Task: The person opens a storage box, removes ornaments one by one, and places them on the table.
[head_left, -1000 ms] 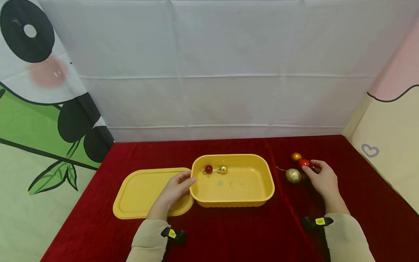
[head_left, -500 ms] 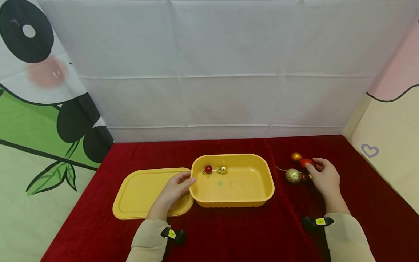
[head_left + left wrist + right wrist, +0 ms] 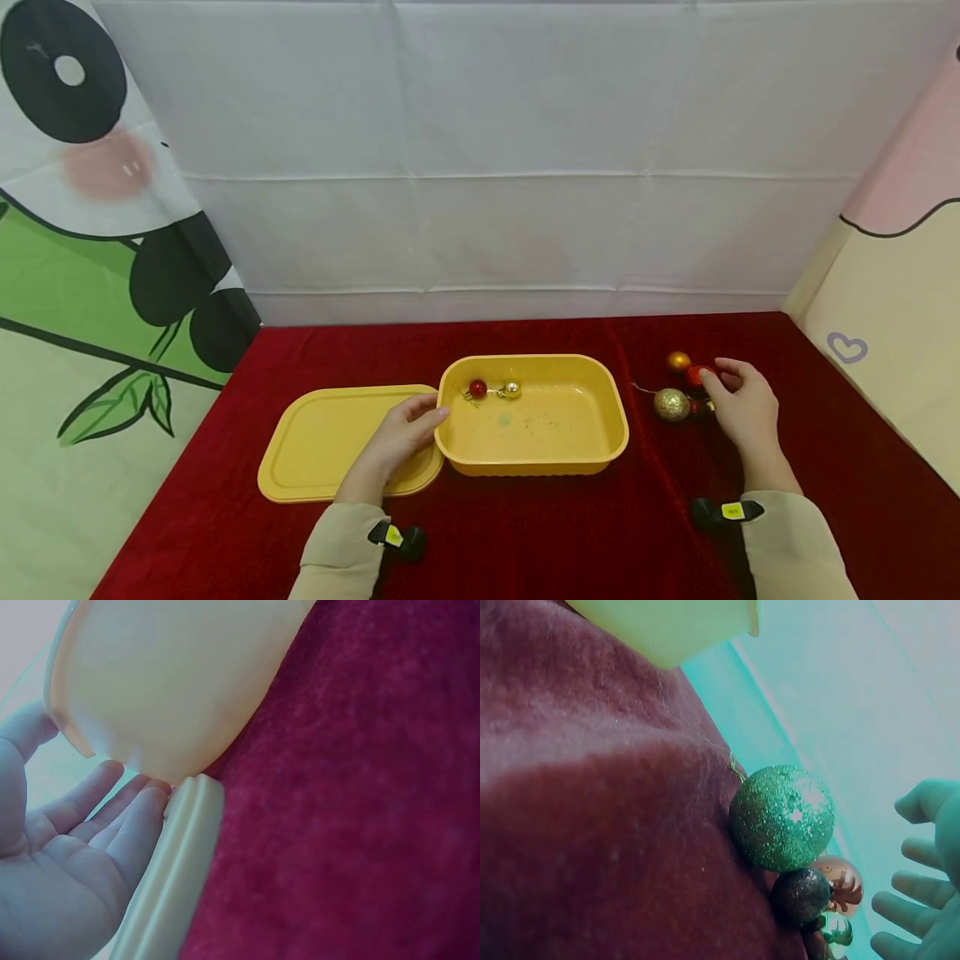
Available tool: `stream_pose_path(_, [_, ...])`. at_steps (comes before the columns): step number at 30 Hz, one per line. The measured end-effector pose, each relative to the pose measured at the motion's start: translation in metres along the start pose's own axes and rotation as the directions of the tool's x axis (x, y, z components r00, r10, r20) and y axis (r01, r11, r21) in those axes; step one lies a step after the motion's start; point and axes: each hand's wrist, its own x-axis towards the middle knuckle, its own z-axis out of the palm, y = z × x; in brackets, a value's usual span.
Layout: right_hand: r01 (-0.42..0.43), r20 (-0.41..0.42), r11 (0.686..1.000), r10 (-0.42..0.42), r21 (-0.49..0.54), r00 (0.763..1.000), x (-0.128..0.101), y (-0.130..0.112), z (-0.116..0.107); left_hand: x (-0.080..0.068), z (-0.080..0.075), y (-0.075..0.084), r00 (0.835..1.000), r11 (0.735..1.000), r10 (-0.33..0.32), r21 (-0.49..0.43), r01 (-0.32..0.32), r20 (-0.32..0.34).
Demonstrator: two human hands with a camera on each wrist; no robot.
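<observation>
In the head view, my left hand (image 3: 401, 433) grips the left rim of a yellow plastic box (image 3: 532, 462). The left wrist view shows the thumb at the rim and fingertips against the outer wall. Inside the box lie a small red bauble (image 3: 477, 388) and a small gold bauble (image 3: 512, 388). Over at the right, my right hand (image 3: 742, 408) hovers at a cluster of Christmas baubles, fingers apart and holding nothing in the right wrist view. Nearest it is a red bauble (image 3: 697, 375), partly hidden by the hand. Beside that sit a glittery gold bauble (image 3: 671, 404) and an orange-gold bauble (image 3: 678, 361).
A yellow lid (image 3: 330, 442) lies left of the box, under my left hand. Smaller baubles, one of them a dark glittery bauble (image 3: 801, 896), sit beside the large glittery one. Red cloth (image 3: 555, 533) covers the table, with a white backdrop (image 3: 525, 167) behind.
My right hand has shifted slightly right, uncovering small baubles beside the glittery one. The left hand and the box have stayed in place.
</observation>
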Motion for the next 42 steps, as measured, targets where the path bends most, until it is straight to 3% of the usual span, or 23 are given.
stream_pose_path(9, [0.037, -0.013, 0.999, -0.037, 0.001, 0.999, -0.002, -0.008, 0.002, -0.001, 0.0, 0.002, 1.0, 1.0, -0.003, 0.009, 0.003, -0.014])
stream_pose_path(30, [0.066, 0.048, 0.998, -0.066, 0.014, 0.997, -0.005, -0.019, 0.004, -0.006, -0.005, 0.004, 1.0, 1.0, 0.006, 0.001, -0.006, -0.015])
stream_pose_path(42, [0.169, 0.104, 0.984, -0.174, 0.052, 0.979, -0.018, -0.034, 0.02, -0.004, 0.0, 0.003, 1.0, 1.0, 0.006, -0.001, -0.006, -0.019])
